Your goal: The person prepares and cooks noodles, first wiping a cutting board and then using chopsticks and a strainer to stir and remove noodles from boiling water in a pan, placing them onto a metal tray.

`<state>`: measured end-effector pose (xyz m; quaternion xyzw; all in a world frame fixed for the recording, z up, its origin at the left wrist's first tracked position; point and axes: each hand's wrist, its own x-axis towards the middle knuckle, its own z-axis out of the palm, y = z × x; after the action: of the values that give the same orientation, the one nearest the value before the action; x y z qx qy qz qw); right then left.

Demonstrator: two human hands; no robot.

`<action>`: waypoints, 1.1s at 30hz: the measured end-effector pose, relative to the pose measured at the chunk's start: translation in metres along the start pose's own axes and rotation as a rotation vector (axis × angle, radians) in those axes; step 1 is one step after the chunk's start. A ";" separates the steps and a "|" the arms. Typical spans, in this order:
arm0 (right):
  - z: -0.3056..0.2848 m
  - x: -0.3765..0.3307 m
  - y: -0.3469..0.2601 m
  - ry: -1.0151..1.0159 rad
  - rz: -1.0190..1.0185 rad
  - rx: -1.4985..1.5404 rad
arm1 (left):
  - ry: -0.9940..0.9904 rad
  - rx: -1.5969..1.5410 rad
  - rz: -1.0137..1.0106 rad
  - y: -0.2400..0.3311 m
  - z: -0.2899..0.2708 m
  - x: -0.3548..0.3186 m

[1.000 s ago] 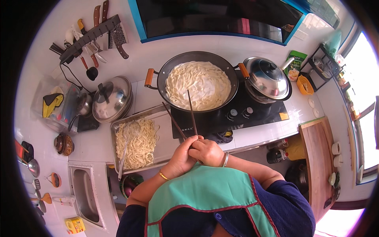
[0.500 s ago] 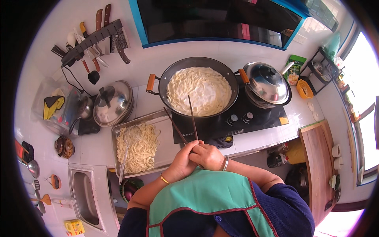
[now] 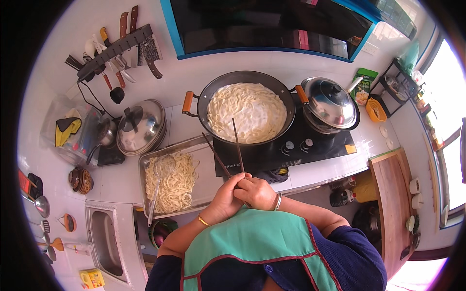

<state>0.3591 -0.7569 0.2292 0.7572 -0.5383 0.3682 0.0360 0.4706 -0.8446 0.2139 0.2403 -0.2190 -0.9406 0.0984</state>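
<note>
Both hands, left hand point(image 3: 225, 196) and right hand point(image 3: 256, 191), close fingers around long chopsticks point(image 3: 237, 145) poised over noodles point(image 3: 245, 111) in the wok point(image 3: 213, 92); best keep tips level, lift gently.

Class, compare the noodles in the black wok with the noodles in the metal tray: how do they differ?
The wok noodles sit in whitish liquid, spread wide across the black wok on the stove; the tray noodles lie in a drier heap in the metal tray on the counter, under a wire skimmer. Both are pale, thick strands.
</note>
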 end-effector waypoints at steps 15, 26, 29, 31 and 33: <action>-0.004 0.001 -0.003 -0.026 -0.007 0.011 | 0.001 0.006 0.014 -0.001 0.000 -0.003; -0.004 -0.001 -0.004 -0.015 -0.019 -0.005 | -0.005 0.015 0.019 0.000 0.007 -0.007; -0.004 -0.001 -0.003 -0.015 -0.021 -0.003 | -0.009 0.006 0.010 -0.002 0.003 -0.005; -0.005 -0.001 -0.004 -0.011 -0.019 0.001 | -0.004 0.006 0.011 -0.003 0.003 -0.005; -0.005 -0.002 -0.004 -0.010 -0.019 0.003 | 0.001 0.007 0.011 -0.003 0.004 -0.005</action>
<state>0.3597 -0.7517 0.2331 0.7642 -0.5307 0.3648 0.0357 0.4732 -0.8392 0.2175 0.2397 -0.2235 -0.9391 0.1028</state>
